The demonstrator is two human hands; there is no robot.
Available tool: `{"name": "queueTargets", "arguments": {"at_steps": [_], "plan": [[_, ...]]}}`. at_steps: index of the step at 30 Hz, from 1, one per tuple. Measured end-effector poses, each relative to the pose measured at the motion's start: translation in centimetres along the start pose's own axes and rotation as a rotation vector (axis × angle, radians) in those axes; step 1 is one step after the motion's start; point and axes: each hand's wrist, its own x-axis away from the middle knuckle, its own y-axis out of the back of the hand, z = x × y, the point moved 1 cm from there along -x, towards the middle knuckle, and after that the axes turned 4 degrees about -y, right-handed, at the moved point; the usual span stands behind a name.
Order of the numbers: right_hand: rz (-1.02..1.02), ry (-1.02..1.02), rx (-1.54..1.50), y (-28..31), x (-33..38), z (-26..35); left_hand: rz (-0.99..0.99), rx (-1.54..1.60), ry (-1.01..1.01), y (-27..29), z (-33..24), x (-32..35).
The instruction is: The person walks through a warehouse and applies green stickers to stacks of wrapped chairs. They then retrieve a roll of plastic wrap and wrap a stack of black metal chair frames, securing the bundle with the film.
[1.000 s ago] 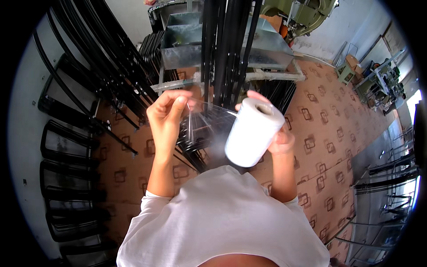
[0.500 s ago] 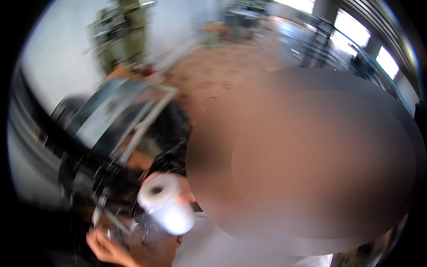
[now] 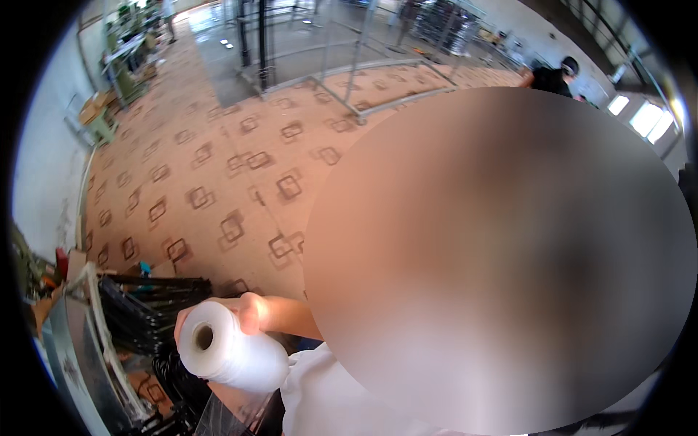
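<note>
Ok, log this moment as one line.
right hand: holds white roll | left hand: not in view | nearby: black tubular parts | floor: patterned | right of view: mostly blurred

1 green stool point(image 3: 101, 131) on patterned floor point(image 3: 225, 190).

Floor point(image 3: 287, 187): orange-brown covering w/ dark overlapping-square motifs, 1 faint seam running thru it. Beyond it, smooth grey floor area point(image 3: 225, 76), shiny w/ reflected light. Pale wall point(image 3: 47, 167) curves down far L side; nr its base, 1 green stool point(image 3: 103, 132) w/ cardboard on top, then greenish machines point(image 3: 127, 54) farther back. Top ctr: tall grey metal frame point(image 3: 355, 73) standing on floor. Upper rt: bright windows point(image 3: 652, 122), overexposed, under dark roof structure point(image 3: 607, 33). Lower L: grey sheet-metal tray point(image 3: 73, 363). Much of rt side blurred out.
</note>
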Motion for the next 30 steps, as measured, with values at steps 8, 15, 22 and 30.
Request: {"name": "queueTargets", "arguments": {"at_steps": [8,15,22,30], "plan": [[-0.118,0.161,0.078,0.2,5.1,2.8,0.129,0.176,0.106,-4.0,3.2,2.4],[-0.107,0.156,-0.036,0.8,5.6,2.3,0.280,0.126,0.123,-6.8,-0.1,0.8],[-0.084,0.118,0.038,2.1,5.1,1.5,0.329,0.042,0.181,-6.1,0.6,1.2],[-0.006,-0.156,-0.036,0.9,1.0,0.3,0.212,0.103,0.495,-0.6,-1.0,0.8]]}}
